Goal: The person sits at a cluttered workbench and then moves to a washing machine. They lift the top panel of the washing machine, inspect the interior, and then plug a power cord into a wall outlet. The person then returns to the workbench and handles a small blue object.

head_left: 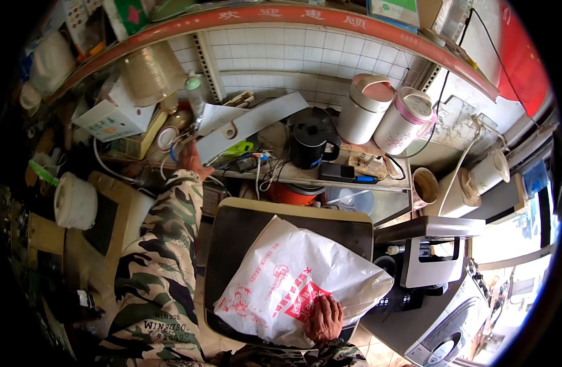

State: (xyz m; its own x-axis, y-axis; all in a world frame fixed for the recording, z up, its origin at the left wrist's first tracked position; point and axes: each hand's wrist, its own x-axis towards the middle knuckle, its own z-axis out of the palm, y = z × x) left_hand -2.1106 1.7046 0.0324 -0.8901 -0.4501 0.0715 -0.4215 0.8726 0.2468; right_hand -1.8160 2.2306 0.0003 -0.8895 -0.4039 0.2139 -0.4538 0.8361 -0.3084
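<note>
My left hand [193, 160] reaches onto the cluttered shelf, its sleeve in camouflage cloth. It is at the lower left end of a long pale panel [250, 125], which lies slanted over other things. The fingers are partly hidden among cables and small items, so I cannot make out whether they grip the panel. My right hand [324, 319] is on a white plastic bag [266, 275] with red print, fingers bent and close together against it. Under the bag is a dark, flat top with a pale rim [287, 205].
On the shelf stand a black kettle [311, 137], a silver canister [365, 110], a white-and-pink jug [404, 122] and a power strip [373, 165]. Below is a red bucket [296, 194]. A grey-white machine [434, 263] is at right, a white tub [76, 202] at left.
</note>
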